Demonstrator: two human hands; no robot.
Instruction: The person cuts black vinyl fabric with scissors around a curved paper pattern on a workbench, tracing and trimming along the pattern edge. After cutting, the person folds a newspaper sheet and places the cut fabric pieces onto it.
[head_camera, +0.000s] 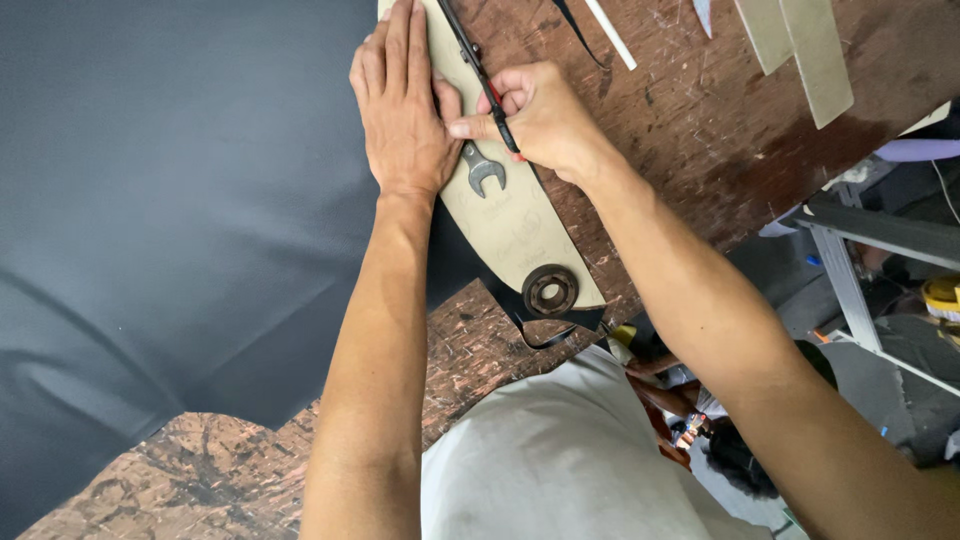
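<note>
Black sheet (170, 200) covers the left of the wooden table (720, 110), and my tan template (520, 225) lies along its edge, long and curved, running from top centre down toward my chest. My left hand (402, 105) lies flat on the template's upper part, fingers straight and pressed together, nothing gripped, just pinning it down. My right hand (540, 115) is just beside it, fingers pinched around a thin black knife (480, 75); the knife runs diagonally up along the template's right edge, its tip at the top of the view. The thumbs nearly touch.

A wrench (483, 170) lies on the template just below my left hand, open end pointing toward me. A rusty round disc (550, 291) sits on the template's lower end, near the table edge. A thin black offcut strip (545, 340) curls out below the disc.

More tan strips (815, 50) lie at the top right of the table, well apart from my hands. A white rod (610, 32) lies near the top. Metal frame (850, 270) stands on the right, beyond the table. I can't tell whether the blade is touching the sheet.
</note>
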